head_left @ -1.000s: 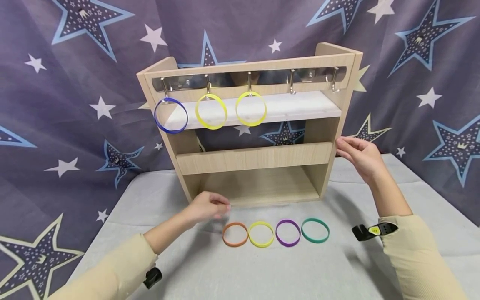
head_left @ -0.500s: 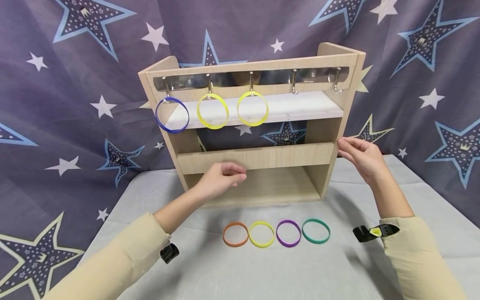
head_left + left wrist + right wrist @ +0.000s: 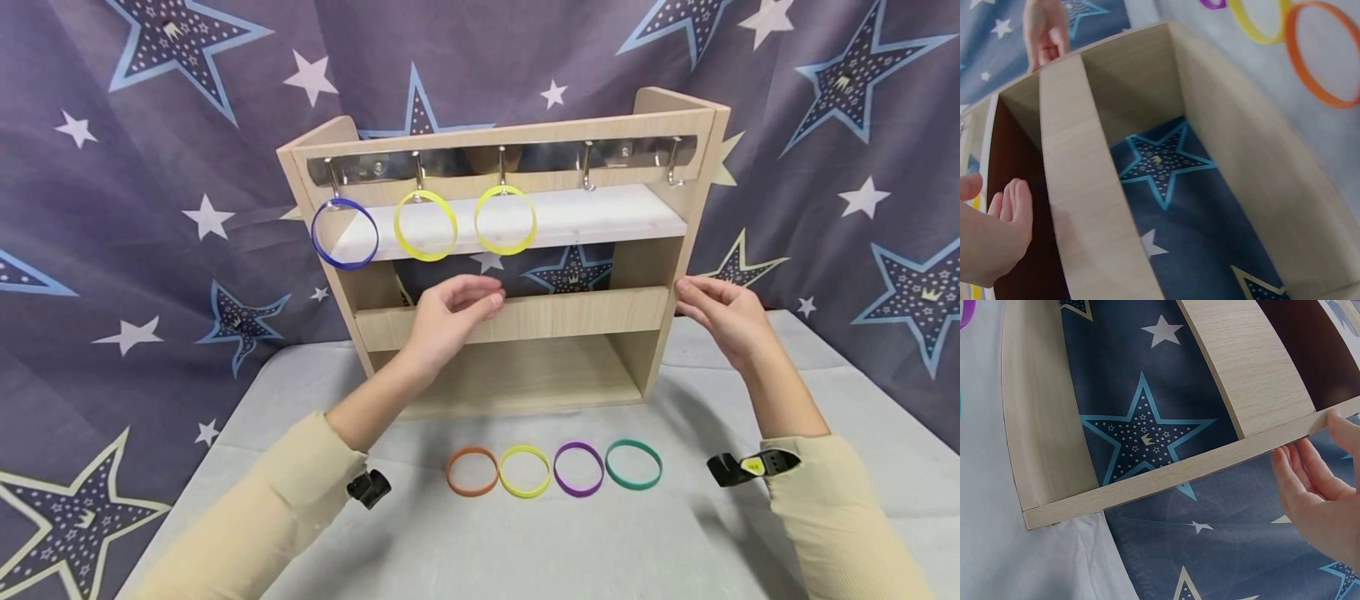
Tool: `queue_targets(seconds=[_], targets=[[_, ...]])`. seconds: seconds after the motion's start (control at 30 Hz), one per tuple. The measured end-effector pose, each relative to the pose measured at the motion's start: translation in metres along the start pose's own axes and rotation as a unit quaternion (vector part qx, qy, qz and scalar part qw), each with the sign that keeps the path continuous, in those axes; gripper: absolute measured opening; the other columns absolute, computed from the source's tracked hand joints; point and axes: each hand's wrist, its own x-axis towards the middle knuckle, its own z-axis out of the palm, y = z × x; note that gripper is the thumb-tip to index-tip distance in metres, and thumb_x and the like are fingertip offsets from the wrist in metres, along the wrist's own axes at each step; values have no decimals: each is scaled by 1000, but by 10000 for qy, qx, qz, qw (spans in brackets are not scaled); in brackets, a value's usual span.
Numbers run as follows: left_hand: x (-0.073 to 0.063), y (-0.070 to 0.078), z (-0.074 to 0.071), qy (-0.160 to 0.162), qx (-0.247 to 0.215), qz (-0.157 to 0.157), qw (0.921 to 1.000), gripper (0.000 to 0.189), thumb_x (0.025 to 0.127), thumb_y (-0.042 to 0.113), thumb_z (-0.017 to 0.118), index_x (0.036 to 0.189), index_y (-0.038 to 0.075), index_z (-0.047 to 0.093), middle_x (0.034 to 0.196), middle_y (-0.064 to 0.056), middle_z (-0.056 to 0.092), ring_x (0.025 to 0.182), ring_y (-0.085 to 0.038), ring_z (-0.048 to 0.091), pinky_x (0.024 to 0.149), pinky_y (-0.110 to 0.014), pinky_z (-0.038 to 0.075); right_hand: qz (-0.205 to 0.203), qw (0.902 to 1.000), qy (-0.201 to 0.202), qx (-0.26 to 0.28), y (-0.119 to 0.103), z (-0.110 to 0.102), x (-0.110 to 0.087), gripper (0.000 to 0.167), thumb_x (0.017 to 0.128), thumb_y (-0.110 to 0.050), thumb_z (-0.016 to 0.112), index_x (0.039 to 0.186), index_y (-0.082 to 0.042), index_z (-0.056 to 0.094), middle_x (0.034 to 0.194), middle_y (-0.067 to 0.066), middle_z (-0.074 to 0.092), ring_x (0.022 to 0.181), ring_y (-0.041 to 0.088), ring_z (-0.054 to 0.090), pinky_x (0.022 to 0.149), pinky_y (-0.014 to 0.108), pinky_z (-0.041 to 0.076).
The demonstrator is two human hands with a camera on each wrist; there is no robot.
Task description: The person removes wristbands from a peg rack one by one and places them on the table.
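Observation:
A pale wooden shelf unit [image 3: 510, 317] stands on the table, with a metal strip of hooks [image 3: 543, 157] along its top. From the left hooks hang a blue silicone wristband [image 3: 315, 242] and two yellow wristbands [image 3: 397, 229] [image 3: 534, 225]. My left hand [image 3: 446, 321] is in front of the unit's middle board, below the yellow bands, with nothing between thumb and fingers; in the left wrist view its fingers [image 3: 1019, 203] are extended. My right hand [image 3: 723, 317] holds the unit's right side panel [image 3: 1210, 462], thumb on the front edge and fingertips against the outer face.
On the table before the unit lie an orange wristband [image 3: 450, 475], a yellow wristband [image 3: 504, 479], a purple wristband [image 3: 557, 475] and a green wristband [image 3: 660, 471] in a row. The two right hooks [image 3: 587, 167] carry nothing. A star-patterned curtain [image 3: 150, 250] hangs behind.
My left hand has risen from near the orange wristband, up and slightly right, to the unit's middle board. My right hand stays at the side panel. The wristbands stay where they were.

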Motion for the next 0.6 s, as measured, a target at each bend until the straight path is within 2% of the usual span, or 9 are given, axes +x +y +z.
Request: queue_targets(seconds=[0.1,0.2,0.4,0.53,0.6], targets=[[2,6,2,256,-508,280,9980,29,90,5,65,118,-5,62,116,-24,67,85,0,67,87,-20,59,11,10000,20,-87,0,1,0,7,91,-16,66,91,-22,70,90,-14,71,86,-5,67,78,6,55],[4,11,5,409,-968,355,9938,33,90,3,64,122,-4,59,119,-25,65,86,1,67,88,-21,59,11,9999,19,-103,-1,1,0,7,90,-17,66,91,-22,70,90,-15,71,86,-5,67,78,6,55],[6,16,11,656,-1672,181,9836,36,90,1,64,125,-2,56,122,-25,64,87,-2,68,93,-25,58,3,10000,14,-91,0,0,0,7,91,-16,66,91,-22,70,90,-14,71,86,-5,67,79,6,55],[7,17,14,740,-1972,74,9775,34,90,0,63,123,-2,56,117,-21,67,87,-5,69,95,-29,58,-34,10000,-7,-45,0,0,0,8,91,-15,65,91,-21,70,89,-14,71,86,-4,67,79,6,55],[7,18,16,721,-2231,-26,9721,30,91,0,62,120,-3,57,113,-19,68,87,-6,69,95,-29,58,-46,10000,-19,-26,1,0,0,9,91,-14,65,91,-21,70,89,-14,71,86,-5,67,79,6,55]])
